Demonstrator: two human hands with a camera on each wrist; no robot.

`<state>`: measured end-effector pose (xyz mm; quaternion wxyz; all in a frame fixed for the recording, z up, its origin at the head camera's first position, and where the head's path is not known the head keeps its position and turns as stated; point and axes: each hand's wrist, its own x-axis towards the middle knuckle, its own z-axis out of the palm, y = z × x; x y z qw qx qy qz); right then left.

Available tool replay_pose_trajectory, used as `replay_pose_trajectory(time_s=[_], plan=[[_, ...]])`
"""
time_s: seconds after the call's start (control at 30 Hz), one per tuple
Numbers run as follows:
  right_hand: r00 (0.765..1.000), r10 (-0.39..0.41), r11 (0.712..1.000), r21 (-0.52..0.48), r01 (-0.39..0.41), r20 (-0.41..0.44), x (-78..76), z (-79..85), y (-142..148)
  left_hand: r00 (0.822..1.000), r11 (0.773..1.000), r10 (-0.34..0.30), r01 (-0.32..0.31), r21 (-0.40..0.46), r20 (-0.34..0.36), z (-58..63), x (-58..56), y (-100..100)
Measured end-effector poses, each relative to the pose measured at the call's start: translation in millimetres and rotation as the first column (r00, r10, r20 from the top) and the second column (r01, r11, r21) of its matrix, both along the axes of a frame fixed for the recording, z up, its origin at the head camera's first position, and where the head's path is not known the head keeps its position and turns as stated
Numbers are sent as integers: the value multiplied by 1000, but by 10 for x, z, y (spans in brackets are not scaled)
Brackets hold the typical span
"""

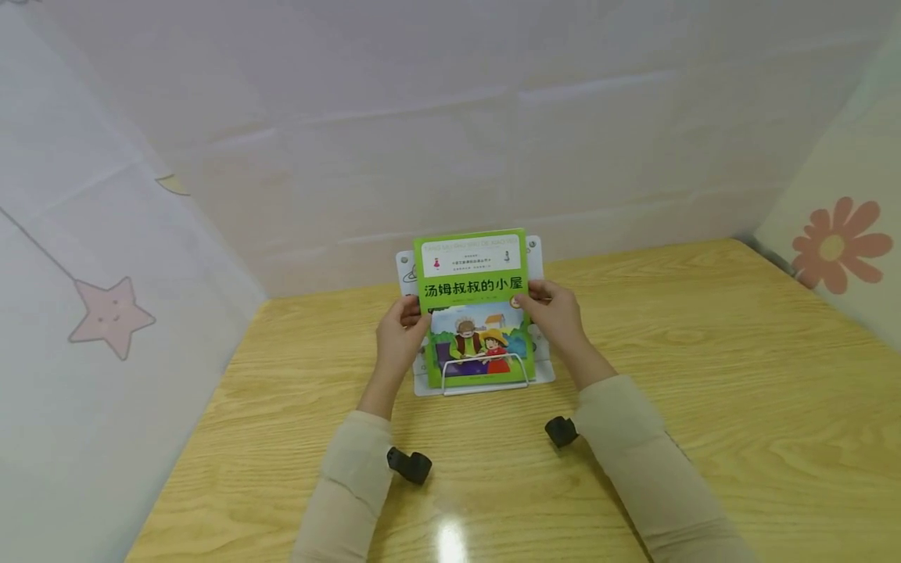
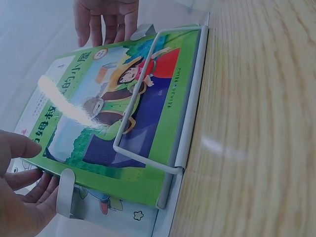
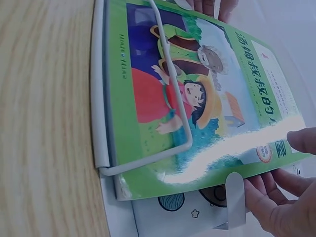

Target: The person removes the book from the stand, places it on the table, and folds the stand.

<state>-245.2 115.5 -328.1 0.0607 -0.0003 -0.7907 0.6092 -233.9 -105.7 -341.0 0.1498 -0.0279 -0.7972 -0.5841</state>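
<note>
A green picture book (image 1: 475, 291) with a white title panel and two cartoon figures stands tilted back on a white book stand (image 1: 537, 270). The stand's white wire bar (image 2: 129, 111) crosses the lower cover. My left hand (image 1: 400, 336) pinches the book's left edge, thumb at the front and fingers behind. At the right edge my right hand (image 1: 559, 317) grips the book likewise, its thumb on the cover (image 3: 259, 170). Metal side clips (image 3: 235, 195) of the stand sit beside the book's edges. The fingertips behind the book are partly hidden.
A wood-grain table (image 1: 704, 375) lies under the stand. Pale cloth walls (image 1: 450, 141) rise behind and at both sides, with a pink star (image 1: 113, 317) at left and a flower (image 1: 841, 244) at right. Black wrist devices (image 1: 415, 467) stick out from both sleeves.
</note>
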Motion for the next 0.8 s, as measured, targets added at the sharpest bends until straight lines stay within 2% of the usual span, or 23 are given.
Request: replay_pose_trajectory(time_s=[0.17, 0.33, 0.6, 0.8], plan=[[997, -9, 998, -54, 14, 81, -23, 36, -2, 1000, 1000, 12, -13, -27, -11, -4, -20, 28], [992, -23, 997, -77, 32, 122, -64, 23, -7, 999, 998, 36, -37, -47, -35, 2, -24, 54], [992, -40, 997, -58, 47, 119, -49, 54, -53, 996, 994, 77, -79, -75, -37, 2, -69, 55], [991, -78, 997, 10, 78, 104, -59, 59, -84, 996, 994, 82, -84, -66, -36, 18, -80, 56]])
